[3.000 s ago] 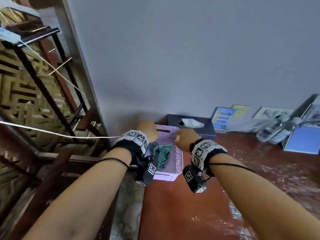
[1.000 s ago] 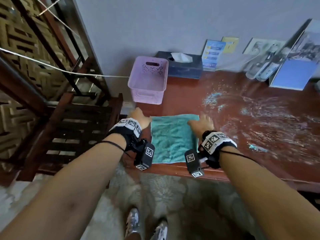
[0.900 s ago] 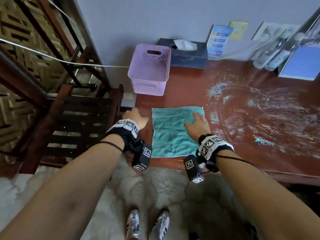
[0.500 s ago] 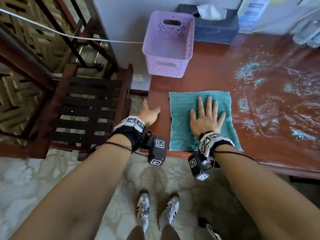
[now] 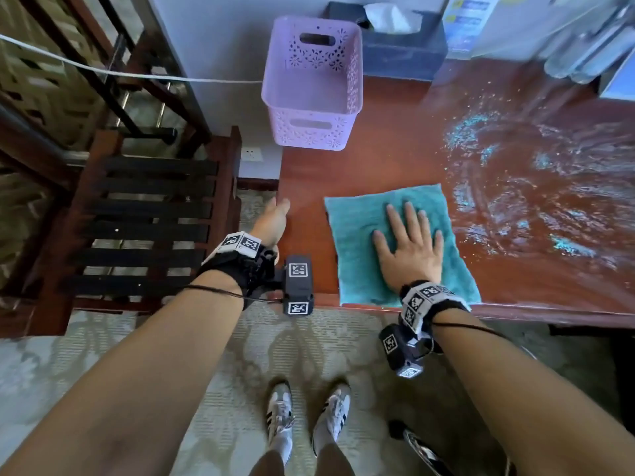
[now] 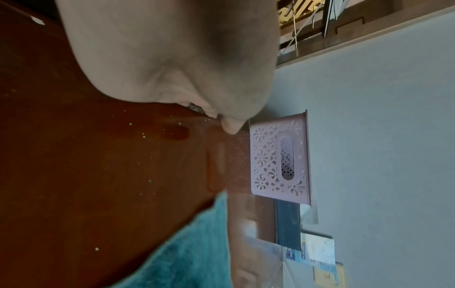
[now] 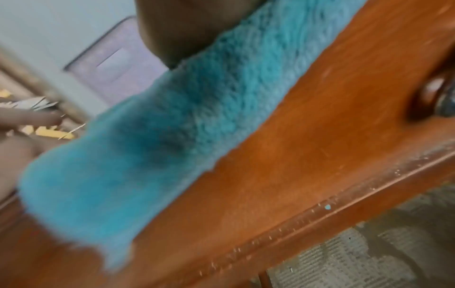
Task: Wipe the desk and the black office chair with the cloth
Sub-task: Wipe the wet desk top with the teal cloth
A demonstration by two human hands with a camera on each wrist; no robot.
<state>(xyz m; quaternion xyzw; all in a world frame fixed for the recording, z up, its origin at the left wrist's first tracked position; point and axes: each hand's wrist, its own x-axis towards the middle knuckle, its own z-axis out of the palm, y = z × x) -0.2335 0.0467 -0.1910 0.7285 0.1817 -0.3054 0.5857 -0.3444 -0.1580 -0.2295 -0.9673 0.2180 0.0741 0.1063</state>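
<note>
A teal cloth [image 5: 357, 242] lies spread flat near the front left corner of the reddish-brown desk [image 5: 378, 159]. My right hand [image 5: 409, 249] presses on it palm down with straight, spread fingers. In the right wrist view the cloth [image 7: 172, 146] is blurred under the palm. My left hand [image 5: 273, 218] rests at the desk's left edge, fingers straight, holding nothing and apart from the cloth. The left wrist view shows its palm on the wood beside the cloth [image 6: 192, 253]. Pale blue-white dust [image 5: 515, 173] smears the desk to the right of the cloth.
An empty pink basket [image 5: 312, 84] stands at the back left of the desk, with a dark tissue box [image 5: 402, 46] behind it. Bottles [image 5: 584, 53] and papers line the far wall. A dark slatted wooden seat [image 5: 147, 228] stands left of the desk.
The cloth came out of the pink basket and was laid flat on the desk. My left hand let go and moved to the desk edge. My right hand flattened on the cloth.
</note>
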